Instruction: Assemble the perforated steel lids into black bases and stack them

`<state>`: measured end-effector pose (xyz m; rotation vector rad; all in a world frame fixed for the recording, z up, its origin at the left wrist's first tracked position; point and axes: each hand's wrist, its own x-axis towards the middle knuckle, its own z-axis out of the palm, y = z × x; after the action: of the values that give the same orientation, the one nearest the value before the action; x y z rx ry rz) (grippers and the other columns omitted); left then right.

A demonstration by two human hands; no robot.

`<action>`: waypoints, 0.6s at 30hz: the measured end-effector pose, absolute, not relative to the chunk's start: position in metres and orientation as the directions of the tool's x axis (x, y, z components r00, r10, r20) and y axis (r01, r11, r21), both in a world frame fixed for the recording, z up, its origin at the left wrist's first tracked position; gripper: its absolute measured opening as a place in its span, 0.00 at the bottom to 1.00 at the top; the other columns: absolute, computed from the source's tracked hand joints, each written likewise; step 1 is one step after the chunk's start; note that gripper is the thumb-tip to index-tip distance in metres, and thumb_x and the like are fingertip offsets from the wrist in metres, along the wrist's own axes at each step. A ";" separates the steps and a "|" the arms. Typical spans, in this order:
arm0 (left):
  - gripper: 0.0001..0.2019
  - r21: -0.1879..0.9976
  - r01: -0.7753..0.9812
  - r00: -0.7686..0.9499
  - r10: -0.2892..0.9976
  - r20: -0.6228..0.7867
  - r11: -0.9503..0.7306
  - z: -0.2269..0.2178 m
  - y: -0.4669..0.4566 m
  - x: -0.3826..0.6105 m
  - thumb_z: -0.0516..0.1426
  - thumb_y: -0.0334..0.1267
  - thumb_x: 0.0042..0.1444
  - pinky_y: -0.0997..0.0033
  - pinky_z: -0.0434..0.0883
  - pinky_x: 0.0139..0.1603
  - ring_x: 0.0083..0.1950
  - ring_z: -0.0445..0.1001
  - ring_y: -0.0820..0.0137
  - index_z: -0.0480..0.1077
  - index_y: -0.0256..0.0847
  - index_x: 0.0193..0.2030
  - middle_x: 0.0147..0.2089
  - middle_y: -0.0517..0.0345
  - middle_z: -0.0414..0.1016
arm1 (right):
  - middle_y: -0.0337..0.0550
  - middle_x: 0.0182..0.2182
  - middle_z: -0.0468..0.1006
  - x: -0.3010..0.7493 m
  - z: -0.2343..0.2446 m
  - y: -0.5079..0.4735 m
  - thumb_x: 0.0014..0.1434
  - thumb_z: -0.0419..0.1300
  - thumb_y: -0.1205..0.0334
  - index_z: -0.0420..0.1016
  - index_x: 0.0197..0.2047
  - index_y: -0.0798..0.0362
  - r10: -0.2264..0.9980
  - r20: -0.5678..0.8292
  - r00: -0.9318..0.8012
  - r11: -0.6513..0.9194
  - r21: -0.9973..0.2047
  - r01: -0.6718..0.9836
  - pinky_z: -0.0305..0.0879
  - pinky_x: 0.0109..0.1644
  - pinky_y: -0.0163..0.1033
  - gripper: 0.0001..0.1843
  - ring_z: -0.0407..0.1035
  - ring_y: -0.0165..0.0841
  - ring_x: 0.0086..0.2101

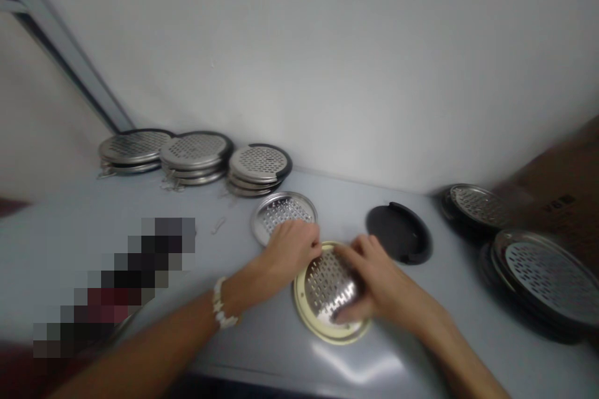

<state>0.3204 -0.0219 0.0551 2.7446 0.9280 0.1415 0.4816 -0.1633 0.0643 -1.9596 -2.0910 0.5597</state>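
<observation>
My right hand (369, 280) lies curled over a perforated steel disc with a gold-coloured rim (322, 293), its fingers across the holes. My left hand (290, 252) rests beside that disc, with the fingertips at its upper rim. Under the left hand's heel lies the lower edge of a second perforated steel disc (281, 212), which has a plain silver rim. A black round plate (400, 234) sits just right of my right hand, not touched by either hand. A white beaded bracelet (221, 303) circles my left wrist.
Along the wall, three stacks of steel discs (196, 156) stand on the grey tabletop (262, 355). More black-backed discs (545, 280) lie at the right, beside a brown cardboard box (561, 193). A pixelated patch (116, 280) covers part of the left side.
</observation>
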 end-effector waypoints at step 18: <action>0.08 0.308 0.548 0.813 0.581 0.021 -0.778 0.047 -0.022 0.320 0.60 0.39 0.61 0.67 0.67 0.35 0.34 0.78 0.63 0.78 0.41 0.34 0.32 0.53 0.81 | 0.52 0.50 0.66 0.470 0.064 -0.170 0.34 0.81 0.47 0.65 0.65 0.54 0.992 -0.099 -0.073 0.026 -0.410 0.912 0.61 0.56 0.53 0.57 0.61 0.47 0.48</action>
<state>0.3197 -0.0215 0.0469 2.7108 0.8643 0.1650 0.4704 -0.1696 0.0643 -1.9779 -2.0835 0.5507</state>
